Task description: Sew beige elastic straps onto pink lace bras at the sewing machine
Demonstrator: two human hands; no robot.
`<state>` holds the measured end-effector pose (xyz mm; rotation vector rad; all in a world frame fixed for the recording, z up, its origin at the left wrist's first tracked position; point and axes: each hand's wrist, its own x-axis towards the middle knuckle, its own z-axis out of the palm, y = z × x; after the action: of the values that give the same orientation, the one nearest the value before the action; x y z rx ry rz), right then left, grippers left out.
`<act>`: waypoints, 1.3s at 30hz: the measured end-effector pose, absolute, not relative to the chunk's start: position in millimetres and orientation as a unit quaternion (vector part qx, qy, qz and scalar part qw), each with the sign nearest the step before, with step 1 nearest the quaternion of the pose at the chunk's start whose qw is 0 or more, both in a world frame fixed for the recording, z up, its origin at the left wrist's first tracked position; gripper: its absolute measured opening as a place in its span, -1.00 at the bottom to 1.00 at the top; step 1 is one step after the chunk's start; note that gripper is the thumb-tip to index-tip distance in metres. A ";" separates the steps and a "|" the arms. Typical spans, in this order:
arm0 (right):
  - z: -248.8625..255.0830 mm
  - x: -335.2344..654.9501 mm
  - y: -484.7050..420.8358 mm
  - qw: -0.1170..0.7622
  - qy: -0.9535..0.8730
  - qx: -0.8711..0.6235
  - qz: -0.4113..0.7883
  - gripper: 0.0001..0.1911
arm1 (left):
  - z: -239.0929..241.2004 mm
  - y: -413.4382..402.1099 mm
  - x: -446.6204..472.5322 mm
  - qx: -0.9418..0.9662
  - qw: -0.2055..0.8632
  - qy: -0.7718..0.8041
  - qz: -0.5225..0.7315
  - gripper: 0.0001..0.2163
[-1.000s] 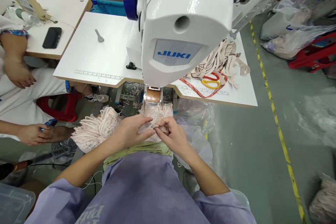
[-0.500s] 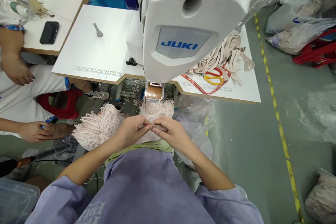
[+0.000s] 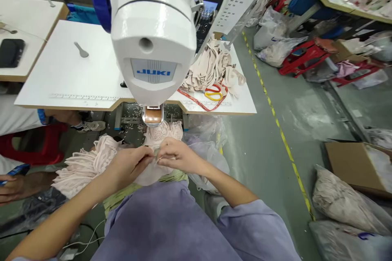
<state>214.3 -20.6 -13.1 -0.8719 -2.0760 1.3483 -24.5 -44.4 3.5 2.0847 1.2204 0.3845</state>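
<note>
In front of my lap, my left hand (image 3: 134, 165) is closed, fingers pinching the edge of a pale pink lace garment piece (image 3: 165, 131) with a sheer panel. Close beside it, my right hand (image 3: 176, 155) pinches the same piece with thumb and fingers; the exact spot gripped is too small to make out. The piece hangs below the sewing machine's rounded front arm end (image 3: 153, 116). Left of my left hand lies a thick bundle of pale lace pieces (image 3: 81, 167). Green fabric (image 3: 121, 199) rests across my lap.
The white sewing machine (image 3: 153, 49) stands over the white table (image 3: 82, 77). Pale fabric strips (image 3: 211, 65), scissors (image 3: 214, 93) and a red tape (image 3: 196, 104) lie on its right side. A co-worker's hand (image 3: 15, 187) shows at the left edge. Filled plastic bags (image 3: 339, 200) sit on the floor.
The view has swung to the right. My hands have come slightly apart, with more of the sheer panel showing between and below them. Both still pinch the piece.
</note>
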 end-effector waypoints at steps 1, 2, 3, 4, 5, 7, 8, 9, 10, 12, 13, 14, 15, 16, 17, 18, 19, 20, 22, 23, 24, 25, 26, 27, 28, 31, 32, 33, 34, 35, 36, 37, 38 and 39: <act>-8.4 213.1 -21.4 0.252 -0.797 -0.283 0.470 -0.87 | 6.5 -44.3 -22.6 0.804 0.338 0.465 0.152 -0.81; -4.7 211.9 -22.4 0.249 -0.818 -0.253 0.453 -0.87 | 9.0 -44.4 -20.7 0.805 0.336 0.463 0.159 -0.82; -2.3 210.7 -23.3 0.244 -0.831 -0.234 0.442 -0.87 | 10.8 -44.6 -19.2 0.803 0.337 0.462 0.168 -0.84; -1.3 209.5 -24.0 0.239 -0.839 -0.223 0.435 -0.85 | 11.8 -44.9 -18.1 0.799 0.340 0.463 0.180 -0.86; -1.5 208.3 -24.7 0.235 -0.845 -0.215 0.429 -0.84 | 12.1 -45.5 -17.7 0.792 0.348 0.463 0.193 -0.87; -4.3 205.9 -26.1 0.237 -0.857 -0.207 0.408 -0.83 | 11.2 -47.4 -18.7 0.777 0.371 0.456 0.228 -0.90; -6.2 204.6 -27.2 0.243 -0.861 -0.207 0.395 -0.83 | 10.6 -48.8 -19.8 0.769 0.384 0.448 0.246 -0.89; -8.2 203.3 -28.5 0.249 -0.864 -0.206 0.385 -0.83 | 10.1 -50.3 -21.1 0.764 0.395 0.440 0.260 -0.88; -10.0 202.0 -30.0 0.256 -0.865 -0.206 0.378 -0.83 | 10.0 -51.8 -22.3 0.760 0.404 0.432 0.267 -0.87; -13.3 199.3 -33.6 0.271 -0.865 -0.209 0.366 -0.83 | 11.1 -54.1 -24.2 0.754 0.415 0.435 0.264 -0.86; -14.8 197.8 -35.4 0.279 -0.867 -0.211 0.356 -0.84 | 12.2 -54.5 -24.6 0.750 0.416 0.446 0.256 -0.86; -16.2 196.2 -37.1 0.285 -0.870 -0.214 0.342 -0.84 | 13.6 -54.3 -24.5 0.745 0.415 0.460 0.245 -0.88; -17.5 194.4 -38.7 0.290 -0.874 -0.218 0.322 -0.84 | 15.0 -53.3 -24.0 0.740 0.416 0.475 0.231 -0.89; -18.8 192.7 -40.0 0.293 -0.880 -0.222 0.300 -0.83 | 16.4 -51.4 -23.1 0.737 0.414 0.490 0.214 -0.91; -20.1 190.9 -41.1 0.294 -0.886 -0.227 0.279 -0.83 | 17.6 -48.9 -22.2 0.736 0.411 0.501 0.194 -0.92; -21.4 189.3 -41.9 0.291 -0.890 -0.231 0.263 -0.82 | 18.5 -45.7 -21.3 0.740 0.409 0.506 0.169 -0.92; -22.7 187.8 -42.5 0.284 -0.895 -0.234 0.253 -0.82 | 19.1 -42.0 -20.7 0.746 0.409 0.506 0.143 -0.92; -23.9 186.5 -42.8 0.277 -0.897 -0.236 0.250 -0.81 | 19.5 -38.2 -20.5 0.754 0.409 0.501 0.118 -0.91; -25.9 184.8 -42.8 0.262 -0.899 -0.234 0.262 -0.81 | 19.8 -31.2 -21.7 0.770 0.412 0.481 0.080 -0.89; -26.3 184.4 -42.5 0.259 -0.897 -0.233 0.271 -0.82 | 19.8 -28.4 -23.0 0.776 0.413 0.472 0.070 -0.88; -26.2 184.1 -42.3 0.261 -0.892 -0.236 0.284 -0.83 | 19.7 -26.4 -24.3 0.779 0.414 0.466 0.070 -0.88; -25.5 183.8 -42.1 0.270 -0.882 -0.242 0.301 -0.84 | 19.3 -25.3 -25.3 0.779 0.416 0.462 0.078 -0.89; -24.1 183.6 -42.1 0.284 -0.866 -0.253 0.325 -0.86 | 18.5 -25.2 -25.8 0.776 0.423 0.458 0.093 -0.92; -22.1 183.1 -42.3 0.302 -0.843 -0.268 0.355 -0.88 | 17.1 -26.1 -25.3 0.766 0.438 0.455 0.119 -0.94; -19.9 182.4 -42.7 0.323 -0.815 -0.287 0.386 -0.90 | 15.0 -28.0 -23.6 0.746 0.463 0.454 0.154 -0.96; -14.0 178.9 -44.9 0.374 -0.733 -0.340 0.455 -0.93 | 3.9 -38.3 -13.5 0.629 0.560 0.453 0.293 -0.95; -13.0 177.6 -45.6 0.382 -0.718 -0.352 0.463 -0.92 | -0.5 -42.3 -9.8 0.584 0.580 0.457 0.337 -0.93; -12.6 176.5 -46.1 0.384 -0.710 -0.361 0.467 -0.91 | -4.5 -46.0 -6.7 0.548 0.587 0.466 0.372 -0.92; -12.5 175.8 -46.3 0.383 -0.708 -0.367 0.467 -0.90 | -7.8 -49.2 -4.7 0.525 0.586 0.475 0.394 -0.90; -12.8 175.5 -46.2 0.379 -0.709 -0.371 0.465 -0.90 | -10.2 -51.5 -3.8 0.518 0.578 0.485 0.404 -0.87; -13.0 175.6 -45.9 0.373 -0.712 -0.374 0.463 -0.90 | -11.5 -52.9 -4.1 0.524 0.566 0.493 0.402 -0.84; -13.2 176.1 -45.2 0.366 -0.716 -0.377 0.460 -0.90 | -12.1 -53.4 -5.4 0.541 0.549 0.501 0.394 -0.83; -13.3 176.9 -44.4 0.360 -0.720 -0.379 0.456 -0.90 | -12.2 -53.1 -7.3 0.566 0.522 0.508 0.385 -0.82; -13.0 177.8 -43.5 0.353 -0.724 -0.382 0.453 -0.90 | -12.2 -52.1 -9.3 0.594 0.489 0.515 0.379 -0.82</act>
<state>177.8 -43.5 -13.0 -0.9871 -1.8720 1.1724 -9.3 -52.1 -12.2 1.4427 1.2515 0.9206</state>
